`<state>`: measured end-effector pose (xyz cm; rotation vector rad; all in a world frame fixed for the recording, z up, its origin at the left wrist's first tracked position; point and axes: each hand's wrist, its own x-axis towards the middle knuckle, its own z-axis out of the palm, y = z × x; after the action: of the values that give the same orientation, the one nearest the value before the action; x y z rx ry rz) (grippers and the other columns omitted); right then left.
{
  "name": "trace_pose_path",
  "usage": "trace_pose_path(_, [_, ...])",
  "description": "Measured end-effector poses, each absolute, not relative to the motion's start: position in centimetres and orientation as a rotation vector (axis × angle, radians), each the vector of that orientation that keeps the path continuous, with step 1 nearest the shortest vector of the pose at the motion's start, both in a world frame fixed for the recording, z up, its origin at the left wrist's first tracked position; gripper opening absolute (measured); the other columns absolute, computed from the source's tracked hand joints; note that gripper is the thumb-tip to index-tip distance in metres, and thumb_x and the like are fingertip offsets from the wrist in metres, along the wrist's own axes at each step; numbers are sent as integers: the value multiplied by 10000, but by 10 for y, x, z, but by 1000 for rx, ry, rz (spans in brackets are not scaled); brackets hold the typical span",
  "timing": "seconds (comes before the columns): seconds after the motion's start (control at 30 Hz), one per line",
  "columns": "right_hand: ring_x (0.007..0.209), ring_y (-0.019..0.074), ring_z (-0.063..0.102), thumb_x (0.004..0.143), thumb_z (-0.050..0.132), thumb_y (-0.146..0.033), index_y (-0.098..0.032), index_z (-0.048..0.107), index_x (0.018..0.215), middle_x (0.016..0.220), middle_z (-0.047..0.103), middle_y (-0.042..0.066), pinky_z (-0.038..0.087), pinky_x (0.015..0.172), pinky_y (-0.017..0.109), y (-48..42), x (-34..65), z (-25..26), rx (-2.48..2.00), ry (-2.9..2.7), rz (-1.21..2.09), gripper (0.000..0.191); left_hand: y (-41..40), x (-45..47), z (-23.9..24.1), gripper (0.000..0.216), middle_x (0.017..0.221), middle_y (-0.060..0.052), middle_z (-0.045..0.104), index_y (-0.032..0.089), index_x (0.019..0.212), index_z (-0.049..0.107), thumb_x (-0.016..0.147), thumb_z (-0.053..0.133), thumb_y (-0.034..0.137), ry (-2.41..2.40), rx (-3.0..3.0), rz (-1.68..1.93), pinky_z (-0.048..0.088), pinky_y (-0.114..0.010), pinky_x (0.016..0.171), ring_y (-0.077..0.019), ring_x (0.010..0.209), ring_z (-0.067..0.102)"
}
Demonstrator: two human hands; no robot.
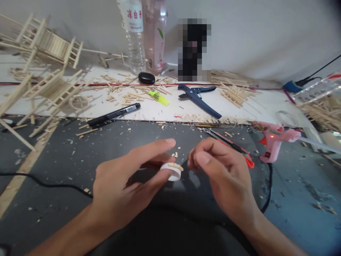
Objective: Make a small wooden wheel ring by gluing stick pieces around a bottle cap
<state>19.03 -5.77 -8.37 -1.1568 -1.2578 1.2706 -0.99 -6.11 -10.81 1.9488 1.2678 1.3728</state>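
Note:
My left hand [125, 181] grips a small white ring-shaped piece [172, 172] between thumb and fingers, with short wooden stick bits lying on its top edge. The index finger stretches out above it. My right hand [223, 174] hovers just right of the ring, fingers curled together in a pinch; what the fingertips hold is too small to make out. Both hands are over a dark grey floor [66, 160] strewn with wood chips.
A pink glue gun [274, 140] with a lit red light lies to the right, an orange cutter [231, 145] beside it. Blue pliers [198, 96], a black marker [114, 114], a yellow-green lighter [159, 97], two bottles [145, 35] and stick-built frames [48, 71] sit farther back.

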Motion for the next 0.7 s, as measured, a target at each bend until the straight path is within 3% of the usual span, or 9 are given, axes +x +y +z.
trace_pose_path(0.17, [717,120,547,999,691,-331,-246,724,892,779,642,-38,438,642,245,-51,200,-83,-1109,-1386,1163,141,-63,-7,-110,812,1127,92,823,499,1515,516,850,829,153,1091,1784,1368,667,-171,828,-107,861,810])
trace_pose_path(0.23, [758,118,597,1002,684,-290,-254,736,929,841,693,-39,463,681,239,-50,201,-80,-1116,-1466,1120,96,-63,-7,-108,888,1284,67,784,545,1546,451,853,817,127,1076,1755,1318,665,-169,798,-88,802,793])
trace_pose_path(0.37, [828,127,645,992,695,-265,-262,746,996,931,733,-31,493,741,249,-49,200,-80,-1098,-1550,1066,50,-62,-7,-103,994,1604,22,556,649,1550,356,848,800,104,934,1601,1186,678,-209,696,-70,685,751])
trace_pose_path(0.47, [891,143,641,1000,684,-255,-256,742,1053,971,722,-14,493,795,271,-47,200,-85,-1072,-1589,953,78,-62,-6,-100,1106,1670,9,467,715,1540,280,817,821,76,779,1383,1001,673,-216,609,-90,662,767])
trace_pose_path(0.5, [891,144,636,1011,667,-254,-249,738,1054,972,718,-9,486,795,275,-45,201,-86,-1077,-1602,908,83,-62,-7,-98,1117,1661,-1,479,711,1541,285,805,833,74,750,1308,951,665,-214,583,-97,651,768])
trace_pose_path(0.57, [809,137,613,1035,622,-270,-230,720,977,895,698,-13,457,731,274,-41,203,-85,-1108,-1619,813,120,-61,-7,-96,972,1565,-31,596,605,1520,453,790,860,110,764,1205,898,648,-206,564,-106,641,762])
trace_pose_path(0.63, [662,123,544,1064,561,-316,-214,647,785,716,614,-32,395,632,276,-37,206,-81,-1171,-1650,704,310,-58,-7,-95,627,1264,-61,778,393,1367,684,802,873,196,859,1165,902,624,-190,567,-111,623,743])
trace_pose_path(0.7, [572,116,464,1057,562,-363,-212,552,658,598,515,-47,332,580,289,-34,213,-74,-1293,-1767,598,427,-55,-6,-96,350,903,-41,804,246,1156,772,822,871,285,977,1159,921,605,-185,585,-117,602,721])
